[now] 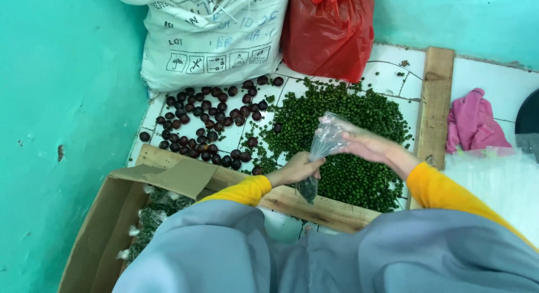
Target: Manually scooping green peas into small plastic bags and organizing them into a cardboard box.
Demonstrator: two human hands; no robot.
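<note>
A small clear plastic bag (323, 144) hangs between my hands, with dark green seeds gathered at its bottom end. My left hand (297, 168) grips the bag around its lower part. My right hand (362, 144) holds the bag's upper, crumpled end. Both hands hover over a heap of small green seeds (342, 119) spread on the white tiled floor (393, 65). To the left of the heap lie several dark red-brown round fruits (202, 121).
A wooden frame (435, 102) borders the tiles at right and front. A white printed sack (210, 34) and a red plastic bag (331, 29) lean in the corner. A cardboard box (106, 225) with filled small bags sits at lower left. A pink cloth (474, 121) lies at right.
</note>
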